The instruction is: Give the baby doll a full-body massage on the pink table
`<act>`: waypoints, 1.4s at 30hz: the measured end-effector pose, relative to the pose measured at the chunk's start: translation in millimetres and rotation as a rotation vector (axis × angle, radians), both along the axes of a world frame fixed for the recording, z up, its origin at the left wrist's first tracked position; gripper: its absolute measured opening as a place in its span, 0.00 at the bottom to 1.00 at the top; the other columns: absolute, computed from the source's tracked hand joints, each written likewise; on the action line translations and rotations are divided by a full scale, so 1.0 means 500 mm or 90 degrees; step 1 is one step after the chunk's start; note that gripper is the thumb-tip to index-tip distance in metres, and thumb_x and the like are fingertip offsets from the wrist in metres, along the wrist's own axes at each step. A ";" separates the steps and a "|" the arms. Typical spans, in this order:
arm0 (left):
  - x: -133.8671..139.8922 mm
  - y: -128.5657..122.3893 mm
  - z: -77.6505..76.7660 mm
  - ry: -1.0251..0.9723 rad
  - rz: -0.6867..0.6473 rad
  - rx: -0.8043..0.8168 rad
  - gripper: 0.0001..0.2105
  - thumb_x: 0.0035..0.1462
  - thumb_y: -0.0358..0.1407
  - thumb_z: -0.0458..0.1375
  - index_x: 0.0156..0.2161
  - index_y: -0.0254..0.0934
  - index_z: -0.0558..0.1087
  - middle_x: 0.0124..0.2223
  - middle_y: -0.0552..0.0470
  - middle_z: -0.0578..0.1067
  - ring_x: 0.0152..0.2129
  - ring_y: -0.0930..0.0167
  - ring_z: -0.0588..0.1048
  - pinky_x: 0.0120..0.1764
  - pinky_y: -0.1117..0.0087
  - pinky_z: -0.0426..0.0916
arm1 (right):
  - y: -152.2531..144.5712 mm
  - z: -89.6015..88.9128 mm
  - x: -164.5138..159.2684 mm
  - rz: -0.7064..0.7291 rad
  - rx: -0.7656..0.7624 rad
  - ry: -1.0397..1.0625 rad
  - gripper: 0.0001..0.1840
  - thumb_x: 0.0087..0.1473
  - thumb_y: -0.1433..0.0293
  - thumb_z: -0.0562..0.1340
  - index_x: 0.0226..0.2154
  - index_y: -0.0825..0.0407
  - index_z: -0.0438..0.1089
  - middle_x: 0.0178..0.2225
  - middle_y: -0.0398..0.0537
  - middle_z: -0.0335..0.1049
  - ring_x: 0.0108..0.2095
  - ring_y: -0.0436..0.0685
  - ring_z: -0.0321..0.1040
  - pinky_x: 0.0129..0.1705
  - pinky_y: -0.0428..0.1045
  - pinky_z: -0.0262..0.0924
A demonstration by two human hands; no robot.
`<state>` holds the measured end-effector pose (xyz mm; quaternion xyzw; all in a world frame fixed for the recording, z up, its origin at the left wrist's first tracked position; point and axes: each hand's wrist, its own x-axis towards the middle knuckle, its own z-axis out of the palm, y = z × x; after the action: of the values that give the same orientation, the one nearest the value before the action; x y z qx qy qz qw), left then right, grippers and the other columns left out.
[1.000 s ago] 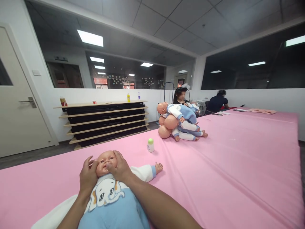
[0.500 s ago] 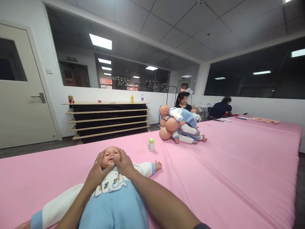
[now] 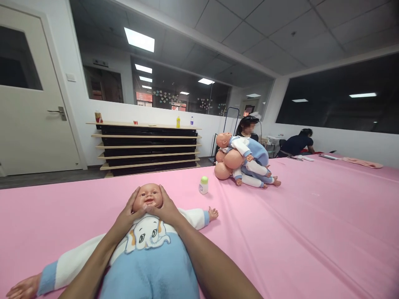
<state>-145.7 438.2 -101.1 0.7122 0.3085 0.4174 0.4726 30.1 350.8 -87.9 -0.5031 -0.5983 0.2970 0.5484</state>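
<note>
A baby doll (image 3: 149, 270) in a blue and white outfit with an elephant on its chest lies face up, arms spread. My left hand (image 3: 130, 212) cups one side of the doll's head, its thumb along the jaw. On the other side, my right hand (image 3: 166, 209) holds the cheek, with the thumb at the chin. Both thumbs meet just below the doll's mouth, and the fingers wrap back beside the head, their tips partly hidden. Beyond the doll's outstretched arm stands a small white bottle with a green cap (image 3: 203, 185).
A pink-covered table (image 3: 296, 232) carries everything. Several stacked dolls (image 3: 232, 160) lie farther back, and a folded peach cloth (image 3: 361, 162) is at the far right. Two people sit beyond the table. Black shelving with bottles (image 3: 149, 143) stands by the wall.
My right thumb has slid from beside the doll's mouth down to its chin, uncovering the mouth. The view has shifted slightly, and both hands stay on the head.
</note>
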 end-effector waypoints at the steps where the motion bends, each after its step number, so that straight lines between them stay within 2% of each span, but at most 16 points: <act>1: -0.001 -0.004 0.003 -0.001 -0.005 0.000 0.42 0.51 0.49 0.62 0.68 0.48 0.47 0.70 0.51 0.48 0.66 0.60 0.48 0.65 0.56 0.46 | 0.001 -0.001 0.001 0.003 -0.003 0.005 0.59 0.42 0.50 0.70 0.67 0.41 0.39 0.67 0.44 0.45 0.67 0.64 0.42 0.66 0.62 0.43; 6: 0.000 -0.015 0.014 -0.029 -0.005 -0.057 0.42 0.51 0.49 0.62 0.67 0.49 0.48 0.69 0.50 0.51 0.65 0.57 0.53 0.64 0.55 0.51 | 0.010 -0.011 0.006 0.023 -0.011 0.014 0.59 0.43 0.50 0.70 0.67 0.41 0.37 0.66 0.43 0.48 0.67 0.64 0.42 0.66 0.62 0.42; 12: 0.002 -0.022 0.017 -0.048 -0.018 -0.062 0.48 0.47 0.47 0.66 0.68 0.45 0.46 0.68 0.45 0.55 0.61 0.56 0.60 0.60 0.55 0.58 | 0.027 -0.020 0.002 0.037 -0.010 0.073 0.57 0.46 0.51 0.68 0.68 0.46 0.37 0.68 0.47 0.42 0.67 0.62 0.41 0.67 0.59 0.41; 17: 0.001 -0.036 0.031 -0.048 -0.014 -0.011 0.42 0.52 0.49 0.62 0.67 0.41 0.49 0.68 0.45 0.54 0.64 0.58 0.55 0.63 0.58 0.52 | 0.033 -0.015 0.007 0.020 -0.006 0.080 0.43 0.57 0.48 0.57 0.67 0.48 0.44 0.68 0.46 0.42 0.68 0.58 0.40 0.68 0.56 0.35; 19: 0.001 -0.037 0.033 -0.037 -0.015 0.003 0.44 0.50 0.48 0.63 0.68 0.41 0.49 0.68 0.45 0.53 0.64 0.57 0.55 0.63 0.58 0.52 | 0.028 -0.011 0.009 0.014 -0.002 0.046 0.46 0.54 0.48 0.60 0.67 0.47 0.43 0.68 0.48 0.44 0.67 0.59 0.41 0.68 0.58 0.36; 21: 0.002 -0.038 0.032 -0.029 -0.003 0.012 0.47 0.47 0.48 0.66 0.68 0.42 0.48 0.68 0.44 0.53 0.63 0.56 0.56 0.63 0.58 0.52 | 0.020 -0.007 0.009 0.010 0.001 0.012 0.53 0.49 0.51 0.66 0.68 0.46 0.39 0.67 0.49 0.45 0.67 0.61 0.44 0.67 0.60 0.40; 23: 0.003 -0.037 0.028 -0.025 0.009 0.014 0.48 0.45 0.48 0.67 0.68 0.42 0.48 0.68 0.45 0.54 0.63 0.55 0.55 0.63 0.58 0.52 | 0.016 -0.006 0.007 0.003 -0.002 -0.004 0.55 0.47 0.52 0.67 0.68 0.46 0.38 0.67 0.50 0.47 0.66 0.62 0.46 0.66 0.61 0.43; 26: 0.004 -0.038 0.023 -0.029 0.001 0.001 0.49 0.46 0.48 0.67 0.68 0.43 0.46 0.67 0.45 0.56 0.62 0.56 0.59 0.62 0.58 0.55 | 0.019 -0.010 0.005 0.002 -0.002 0.008 0.54 0.49 0.52 0.66 0.68 0.46 0.39 0.66 0.50 0.48 0.65 0.62 0.48 0.66 0.61 0.44; 29: 0.004 -0.038 0.021 -0.041 -0.004 -0.005 0.46 0.49 0.47 0.65 0.68 0.46 0.46 0.66 0.48 0.59 0.61 0.58 0.60 0.61 0.58 0.56 | 0.028 -0.015 0.005 0.006 -0.006 0.034 0.50 0.51 0.50 0.64 0.68 0.46 0.39 0.67 0.48 0.45 0.66 0.61 0.46 0.66 0.60 0.43; 33: 0.005 -0.033 0.018 -0.057 0.007 0.000 0.38 0.54 0.49 0.60 0.67 0.43 0.51 0.67 0.49 0.57 0.63 0.60 0.57 0.63 0.61 0.52 | 0.031 -0.014 0.005 -0.028 -0.024 0.025 0.41 0.59 0.46 0.52 0.67 0.47 0.44 0.68 0.46 0.43 0.67 0.58 0.42 0.68 0.59 0.37; 35: 0.005 -0.029 0.016 -0.059 0.014 0.006 0.38 0.55 0.51 0.59 0.67 0.42 0.52 0.67 0.47 0.56 0.63 0.60 0.57 0.63 0.61 0.52 | 0.025 -0.010 0.004 -0.026 -0.018 0.005 0.44 0.57 0.46 0.56 0.67 0.47 0.43 0.68 0.48 0.44 0.67 0.59 0.44 0.67 0.59 0.40; 38: 0.006 -0.027 0.016 -0.047 0.016 0.026 0.44 0.50 0.49 0.64 0.67 0.42 0.50 0.67 0.46 0.58 0.62 0.59 0.60 0.62 0.60 0.55 | 0.015 -0.007 0.001 -0.005 -0.001 -0.011 0.55 0.48 0.50 0.66 0.68 0.46 0.38 0.67 0.49 0.46 0.66 0.62 0.48 0.65 0.59 0.46; 42: 0.007 -0.029 0.018 -0.043 0.027 0.027 0.37 0.55 0.50 0.59 0.66 0.43 0.53 0.67 0.48 0.58 0.63 0.60 0.57 0.63 0.60 0.52 | 0.017 -0.011 -0.002 -0.002 -0.004 0.016 0.54 0.49 0.50 0.66 0.68 0.46 0.38 0.67 0.49 0.45 0.66 0.61 0.47 0.65 0.60 0.45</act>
<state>-142.4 423.7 -92.0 0.7008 0.2985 0.4575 0.4587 29.3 359.3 -93.5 -0.5018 -0.5897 0.3044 0.5548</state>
